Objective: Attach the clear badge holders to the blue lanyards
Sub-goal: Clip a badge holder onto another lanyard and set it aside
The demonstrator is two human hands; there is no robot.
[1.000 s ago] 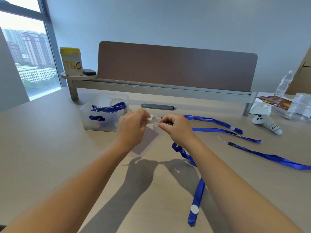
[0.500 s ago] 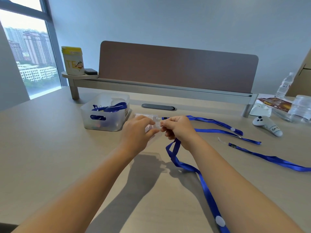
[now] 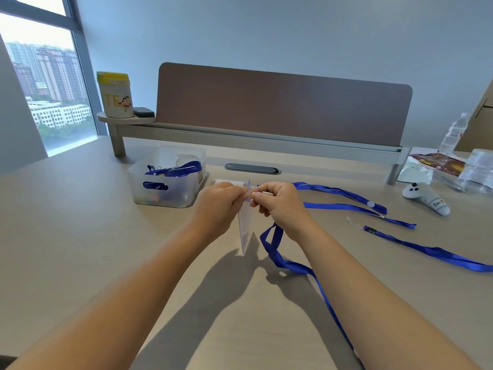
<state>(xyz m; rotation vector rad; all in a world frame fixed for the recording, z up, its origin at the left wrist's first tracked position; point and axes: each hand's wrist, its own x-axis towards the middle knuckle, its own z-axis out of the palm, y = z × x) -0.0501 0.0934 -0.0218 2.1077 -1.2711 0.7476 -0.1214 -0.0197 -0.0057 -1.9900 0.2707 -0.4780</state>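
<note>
Fingers of both hands meet above the middle of the table (image 3: 80,236). Starting at the left, a yellow-lidded tub (image 3: 115,94) stands on the end of a raised shelf; the large letters "TE" can be read on it beside a cartoon figure, the rest turned out of sight. Nearer, a translucent bin (image 3: 166,180) sits on the table with blue lanyards (image 3: 173,169) heaped inside.

The left hand (image 3: 218,206) has its grip closed — thumb and fingertips pinched on the top edge of a clear badge holder (image 3: 245,231), which hangs down edge-on between the two hands, its lower end just above the table. The right hand (image 3: 280,204) is likewise pinched shut, holding the clip end of a blue lanyard (image 3: 290,265) right against the holder's top; whether the clip has gone through the slot I cannot tell. That strap loops below the wrist and trails along the table under the right forearm.

Further right, two more lanyards (image 3: 346,206) lie flat on the table, then a white controller (image 3: 424,196) with handwriting on its grip — something like "Hao", too small to read surely. A water bottle (image 3: 453,132) stands at the far right; its label is illegible.
</note>
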